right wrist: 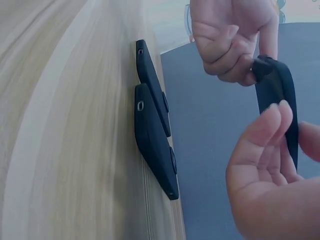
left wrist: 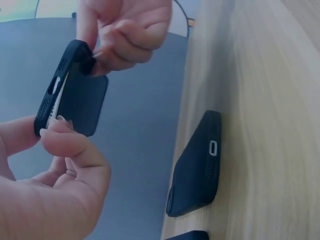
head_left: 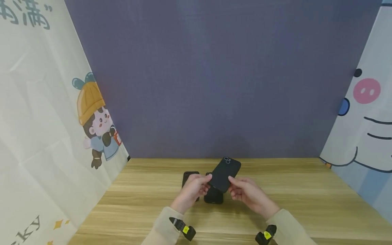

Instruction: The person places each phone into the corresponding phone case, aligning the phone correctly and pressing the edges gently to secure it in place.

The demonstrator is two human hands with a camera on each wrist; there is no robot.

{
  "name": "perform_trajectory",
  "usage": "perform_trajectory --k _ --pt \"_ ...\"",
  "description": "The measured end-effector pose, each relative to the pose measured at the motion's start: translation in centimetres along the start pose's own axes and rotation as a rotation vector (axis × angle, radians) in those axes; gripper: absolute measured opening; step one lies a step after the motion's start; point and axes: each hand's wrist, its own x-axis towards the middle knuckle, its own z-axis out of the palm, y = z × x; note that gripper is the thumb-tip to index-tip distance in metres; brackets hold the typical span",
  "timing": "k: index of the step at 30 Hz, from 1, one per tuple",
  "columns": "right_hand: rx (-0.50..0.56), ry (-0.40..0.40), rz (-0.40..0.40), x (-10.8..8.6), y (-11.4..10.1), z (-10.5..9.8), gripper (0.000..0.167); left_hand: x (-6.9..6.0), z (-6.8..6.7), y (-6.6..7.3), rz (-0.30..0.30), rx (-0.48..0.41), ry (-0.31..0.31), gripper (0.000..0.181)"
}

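Observation:
A phone in a black case is held up above the table, tilted, its camera side facing up in the head view. My left hand pinches its left edge between thumb and fingers. On the opposite edge, my right hand pinches it the same way. The left wrist view shows the case's bottom end with a port cut-out and speaker holes; a pale strip shows along its inner edge. Below the hands lie two more black-cased phones, one in the middle and one to the left, partly hidden by my left hand.
The wooden table carries the two lying phones, which are close together in the right wrist view. A dark blue-grey panel rises at the table's back edge. Printed cloths stand at the left and right.

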Motion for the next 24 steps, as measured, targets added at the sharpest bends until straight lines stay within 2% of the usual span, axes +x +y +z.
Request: perform_trajectory --k 6,13,17,24 --pt "0.009 0.055 -0.024 0.05 -0.12 0.19 0.024 -0.03 0.43 -0.24 0.034 0.058 0.007 0.021" --pt "-0.044 0.102 -0.046 0.34 -0.14 0.05 0.025 -0.26 0.93 -0.18 0.052 0.071 0.012 0.021" --pt "-0.081 0.104 -0.051 0.31 -0.09 -0.12 0.025 -0.40 0.77 -0.20 0.024 0.094 -0.026 0.019" --pt "-0.107 0.075 -0.046 0.03 -0.09 -0.35 0.025 -0.40 0.24 -0.19 -0.006 0.095 -0.138 0.019"
